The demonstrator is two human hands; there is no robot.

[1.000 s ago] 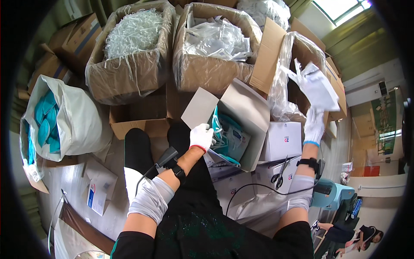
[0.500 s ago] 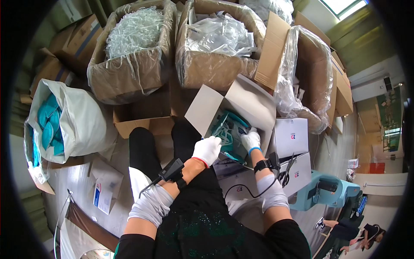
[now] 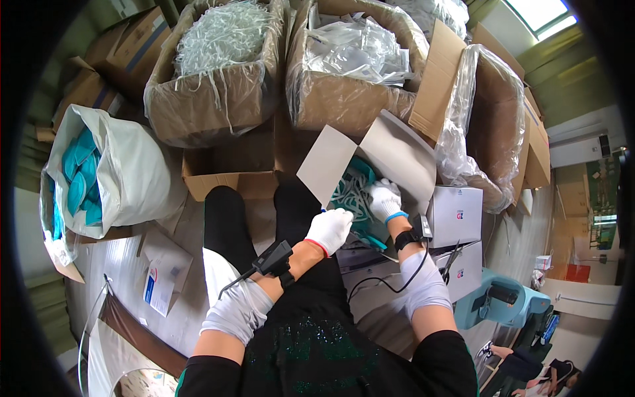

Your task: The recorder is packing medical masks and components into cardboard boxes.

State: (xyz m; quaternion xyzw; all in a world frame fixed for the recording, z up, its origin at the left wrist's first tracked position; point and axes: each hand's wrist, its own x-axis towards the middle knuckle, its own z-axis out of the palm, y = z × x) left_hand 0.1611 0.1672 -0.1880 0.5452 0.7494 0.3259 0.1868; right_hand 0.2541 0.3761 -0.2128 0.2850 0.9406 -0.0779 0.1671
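Note:
An open white-flapped carton [image 3: 401, 144] stands in front of my knees. Inside lie teal fabric-like pieces [image 3: 361, 169] with a tangle of white straps [image 3: 352, 197] over them. My left hand [image 3: 331, 229], in a white glove with a red cuff, is closed at the carton's near left side. A small dark-blue tip shows at its fingers; what it belongs to is hidden. In a white glove with a blue cuff, my right hand [image 3: 385, 200] reaches into the carton's right side beside the straps. Its fingers are curled, and whatever they grip is hidden.
White cartons [image 3: 455, 215] stand at the right, with dark scissors [image 3: 451, 257] on them. Behind are plastic-lined boxes of white straps [image 3: 221, 40] and clear bags [image 3: 357, 49]. A white sack [image 3: 132, 178] holds teal pieces at left. A blue stool [image 3: 496, 298] stands right.
My left hand has shifted slightly right and down relative to the carton. My right hand stays at the carton's right side. The whole view has shifted a little.

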